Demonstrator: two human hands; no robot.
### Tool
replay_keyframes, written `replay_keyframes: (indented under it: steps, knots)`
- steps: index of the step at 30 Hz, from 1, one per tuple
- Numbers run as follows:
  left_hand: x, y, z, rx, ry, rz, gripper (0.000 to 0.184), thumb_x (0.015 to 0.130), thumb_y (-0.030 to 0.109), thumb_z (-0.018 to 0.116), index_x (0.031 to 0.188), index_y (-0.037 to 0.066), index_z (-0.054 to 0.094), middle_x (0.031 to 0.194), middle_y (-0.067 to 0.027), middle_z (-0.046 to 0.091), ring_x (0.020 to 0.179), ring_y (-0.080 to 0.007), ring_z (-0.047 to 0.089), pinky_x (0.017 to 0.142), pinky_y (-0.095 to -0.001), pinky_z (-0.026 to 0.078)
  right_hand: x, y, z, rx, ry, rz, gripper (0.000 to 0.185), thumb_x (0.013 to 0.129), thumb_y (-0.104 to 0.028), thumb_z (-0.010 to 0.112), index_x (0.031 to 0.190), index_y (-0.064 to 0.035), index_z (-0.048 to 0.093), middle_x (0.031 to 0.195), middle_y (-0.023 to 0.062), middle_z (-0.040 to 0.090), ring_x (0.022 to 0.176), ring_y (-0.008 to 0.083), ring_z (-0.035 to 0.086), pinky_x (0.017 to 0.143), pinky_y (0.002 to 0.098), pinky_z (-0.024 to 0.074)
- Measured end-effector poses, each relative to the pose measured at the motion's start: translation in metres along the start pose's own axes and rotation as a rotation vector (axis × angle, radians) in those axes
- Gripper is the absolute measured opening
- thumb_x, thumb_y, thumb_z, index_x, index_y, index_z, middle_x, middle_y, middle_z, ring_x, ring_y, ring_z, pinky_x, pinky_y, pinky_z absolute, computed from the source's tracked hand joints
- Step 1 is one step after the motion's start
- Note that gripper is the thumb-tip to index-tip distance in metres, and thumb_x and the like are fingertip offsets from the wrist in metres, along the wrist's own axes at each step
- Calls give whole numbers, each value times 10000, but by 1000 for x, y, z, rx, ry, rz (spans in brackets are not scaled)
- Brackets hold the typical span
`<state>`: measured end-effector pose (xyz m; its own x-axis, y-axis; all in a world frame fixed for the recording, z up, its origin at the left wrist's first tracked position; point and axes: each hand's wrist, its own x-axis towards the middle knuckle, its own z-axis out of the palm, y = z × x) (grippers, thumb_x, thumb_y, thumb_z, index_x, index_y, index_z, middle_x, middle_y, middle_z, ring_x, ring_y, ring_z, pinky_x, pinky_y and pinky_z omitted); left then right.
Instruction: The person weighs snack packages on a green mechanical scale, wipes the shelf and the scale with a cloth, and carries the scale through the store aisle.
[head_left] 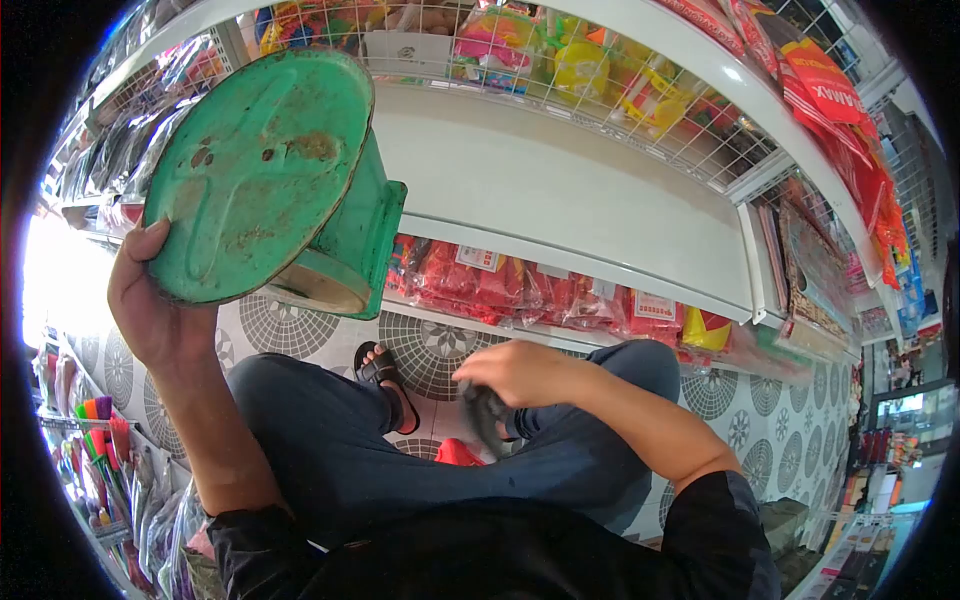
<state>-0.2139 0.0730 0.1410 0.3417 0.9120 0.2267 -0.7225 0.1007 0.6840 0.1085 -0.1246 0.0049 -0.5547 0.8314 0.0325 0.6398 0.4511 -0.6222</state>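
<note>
A green metal weighing scale (260,170) is raised at the upper left, tilted so its round plate faces me. Brown rust and dirt stain the plate, and part of the round dial rim shows below it. My left hand (165,310) grips the plate's lower left edge, thumb on its face. Over my lap, my right hand (525,372) is closed around a dark grey cloth (487,415), which hangs down between my knees. The right fingertips are partly hidden.
A white shelf (560,170) stands in front of me. Red plastic-wrapped packets (500,285) fill its lower level. Bagged toys (580,75) sit behind wire mesh above. Brushes (105,430) and wrapped goods are at the left. Something red (458,453) lies on the patterned tile floor (430,345).
</note>
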Motion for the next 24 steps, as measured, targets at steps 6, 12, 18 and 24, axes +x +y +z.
replay_keyframes:
  steps: [6,12,18,24]
  knots:
    - [-4,7,2,18,-45,-59,497,865,87,473,1329,-82,420,1273,-240,555,1136,-328,594,1020,-455,460,-64,-5,-93,280,694,631,229,947,-105,541,1143,-47,644,779,9,622,724,37,515,677,223,457]
    - [-11,11,-1,107,16,-41,523,865,92,456,1354,-83,390,1301,-239,535,1154,-327,581,1031,-441,446,-84,100,-105,-295,510,758,573,962,-403,496,1339,27,465,1397,208,448,1376,363,327,1126,453,276]
    - [-9,11,6,76,37,-32,481,864,87,451,1303,-110,432,1255,-263,556,1129,-336,598,983,-454,490,18,124,-99,-609,507,548,516,952,-344,506,1285,50,488,1340,226,481,1353,435,325,1095,562,285]
    - [-2,7,-5,58,-36,-14,477,871,99,475,1300,-106,437,1243,-261,568,1096,-327,618,982,-441,491,140,44,-10,-33,224,-197,308,789,-31,546,1089,-34,616,1150,200,579,1102,343,561,947,444,468]
